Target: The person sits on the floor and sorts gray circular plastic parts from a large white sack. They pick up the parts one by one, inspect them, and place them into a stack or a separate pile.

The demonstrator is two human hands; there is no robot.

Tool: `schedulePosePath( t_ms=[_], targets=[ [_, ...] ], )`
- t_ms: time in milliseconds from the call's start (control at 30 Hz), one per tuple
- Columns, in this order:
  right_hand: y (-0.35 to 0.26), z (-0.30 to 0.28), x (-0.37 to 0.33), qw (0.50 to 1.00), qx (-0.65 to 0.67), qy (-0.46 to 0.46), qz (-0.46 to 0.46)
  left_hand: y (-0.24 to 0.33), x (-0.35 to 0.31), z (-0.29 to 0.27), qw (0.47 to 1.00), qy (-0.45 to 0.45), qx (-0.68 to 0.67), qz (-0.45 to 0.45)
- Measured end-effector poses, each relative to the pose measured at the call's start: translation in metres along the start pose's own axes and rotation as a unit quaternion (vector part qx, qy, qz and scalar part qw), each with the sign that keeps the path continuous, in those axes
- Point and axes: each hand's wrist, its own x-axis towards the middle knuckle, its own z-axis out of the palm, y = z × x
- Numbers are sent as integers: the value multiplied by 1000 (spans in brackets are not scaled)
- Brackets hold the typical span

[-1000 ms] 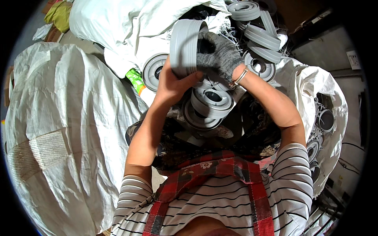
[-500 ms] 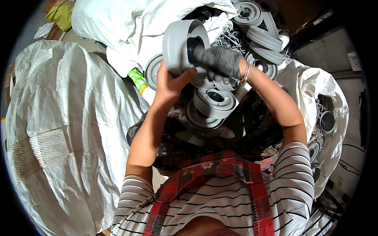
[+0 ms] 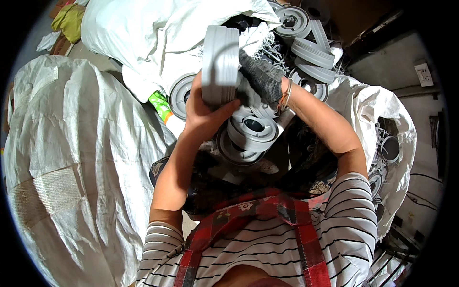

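Left hand (image 3: 204,111) holds one ribbed grey plastic ring (image 3: 216,69), seemingly unfinished; grey-gloved right hand (image 3: 263,81), grip hidden from me; similar grey rings (image 3: 312,52) untouched, far right.

Hard, bright light, apparently from above, nearly bleaching the white woven-plastic sack (image 3: 138,33) at top. Curved shadow across the grey ribbed plastic ring (image 3: 220,62). Deep shade over the lap — dark patterned cloth (image 3: 213,182) almost lost. Dimmer at pale grey wall (image 3: 399,57), right. Fisheye bending, black surround, bluish fringe lower left — centre fairly sharp.

Grey ring (image 3: 220,67), red checked apron (image 3: 267,205).
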Motion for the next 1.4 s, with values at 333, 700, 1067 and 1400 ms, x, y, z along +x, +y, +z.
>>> schedulePosePath(
  t_ms=[333, 700, 1067, 1400],
  targets=[
    [14, -186, 141, 691, -677, 254, -4, -26, 39, -25, 937, 9, 345, 45],
    [-17, -164, 95, 531, -795, 270, -111, -21, 42, -13, 988, 94, 40, -116],
    [-26, -70, 85, 882, -299, 76, -356, -2, 44, -14, 867, 100, -459, -166],
    [34, -80, 247, 837, -463, 289, 46, -12, 50, -34, 912, 197, -340, -121]
  ],
)
